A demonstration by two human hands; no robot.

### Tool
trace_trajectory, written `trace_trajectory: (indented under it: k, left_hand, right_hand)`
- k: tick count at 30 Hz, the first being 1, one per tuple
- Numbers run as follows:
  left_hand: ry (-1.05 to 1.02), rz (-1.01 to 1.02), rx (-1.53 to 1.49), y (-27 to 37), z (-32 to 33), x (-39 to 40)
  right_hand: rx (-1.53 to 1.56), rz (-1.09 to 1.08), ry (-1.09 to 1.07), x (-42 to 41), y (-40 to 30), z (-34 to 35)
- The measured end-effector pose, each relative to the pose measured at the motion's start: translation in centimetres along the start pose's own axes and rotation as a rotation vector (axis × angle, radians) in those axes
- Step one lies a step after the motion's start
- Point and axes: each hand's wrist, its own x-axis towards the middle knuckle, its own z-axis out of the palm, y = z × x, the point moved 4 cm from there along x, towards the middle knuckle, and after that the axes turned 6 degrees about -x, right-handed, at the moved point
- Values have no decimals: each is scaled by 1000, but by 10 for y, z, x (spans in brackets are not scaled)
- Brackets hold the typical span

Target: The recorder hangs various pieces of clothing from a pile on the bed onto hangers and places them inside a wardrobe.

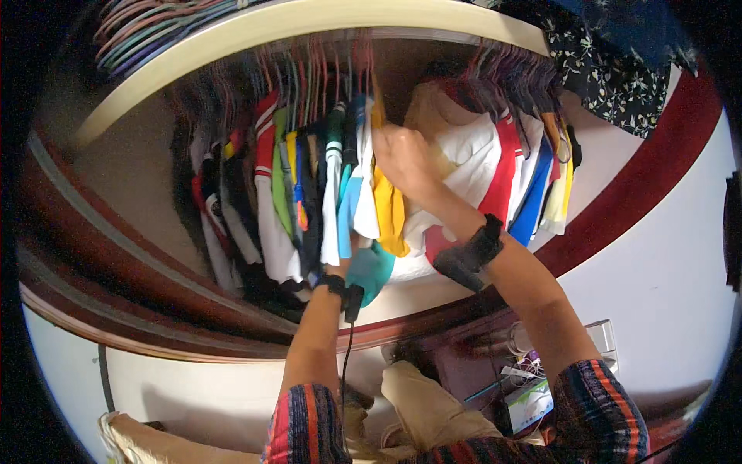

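A row of clothes on hangers hangs inside a wardrobe in front of me. My right hand [403, 153], slightly blurred, has its fingers curled at the upper part of a yellow garment [389, 211]; its fingertips are not clearly seen. Lower down, my left hand [342, 265] reaches in among the clothes, its fingers hidden behind a light blue and white garment [348, 217]. A teal garment [374, 269] hangs just right of that wrist. To the right of my right hand, a white shirt [472, 145] faces me. Both wrists wear black strapped devices.
Several spare hangers [151, 29] sit above the pale curved shelf edge [324, 20]. More clothes [278, 232] hang to the left and a red and white garment [498, 174] to the right. Dark patterned fabric [608, 75] drapes at upper right. Below are a box [528, 406] and cables.
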Motion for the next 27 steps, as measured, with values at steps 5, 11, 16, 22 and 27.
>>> trace_trajectory:
  k: [5,11,16,22,27]
  left_hand:
    - [405,736,-116,-5,28,-116]
    - [303,435,-3,-189,101,-301]
    - [169,-76,82,-247,166,-437]
    - [199,-81,34,-216,168,-458]
    - [159,-79,-33,-214,147,-451]
  right_hand:
    - [310,184,109,-9,19,12]
    - [365,780,-2,-30,122,63]
    - [320,1018,-169,-78,204,133]
    - [274,1108,-328,-141,227,216]
    - [277,1114,-378,-165,225,241]
